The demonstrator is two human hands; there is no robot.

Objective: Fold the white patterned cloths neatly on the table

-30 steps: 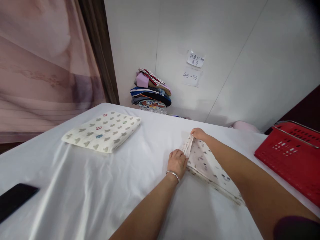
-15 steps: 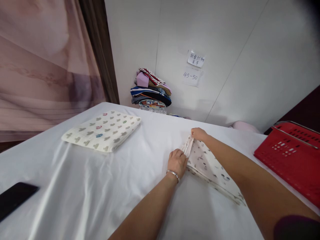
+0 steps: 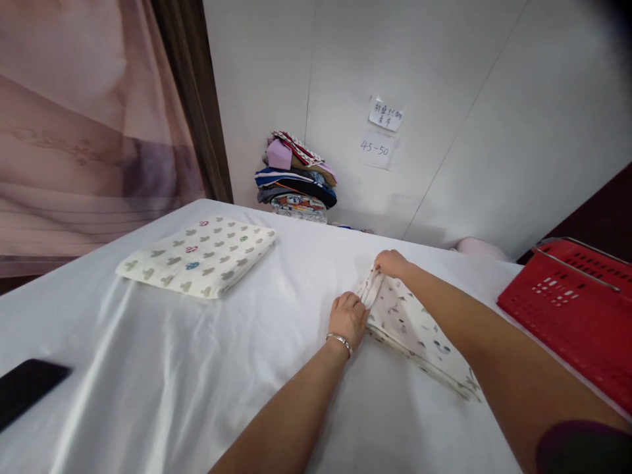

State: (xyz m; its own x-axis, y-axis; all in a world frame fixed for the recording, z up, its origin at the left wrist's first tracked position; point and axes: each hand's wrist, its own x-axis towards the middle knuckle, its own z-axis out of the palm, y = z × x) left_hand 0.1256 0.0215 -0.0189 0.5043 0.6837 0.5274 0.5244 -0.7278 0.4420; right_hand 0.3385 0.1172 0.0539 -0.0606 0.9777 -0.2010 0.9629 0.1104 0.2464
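Observation:
A white cloth (image 3: 412,329) with small grey and dark prints lies folded in layers on the white-covered table, right of centre. My right hand (image 3: 392,263) pinches its far left corner, where the fabric is gathered and slightly raised. Just nearer to me, my left hand (image 3: 348,318), with a silver bracelet at the wrist, grips the cloth's left edge; its fingertips are partly hidden in the folds. My right forearm covers part of the cloth's right side. A second folded cloth (image 3: 217,253), cream with grey cloud-like shapes and a few coloured ones, lies flat to the left.
A red plastic basket (image 3: 573,322) with a metal handle stands at the right edge. At the left edge lies a black flat object (image 3: 29,388), like a phone. Beyond the table, a stack of folded fabrics (image 3: 296,178) rests against the wall, below and left of paper signs (image 3: 378,150).
The whole view has shifted slightly, so everything sits a little further left. Both hands keep their hold on the cloth, with hardly any movement.

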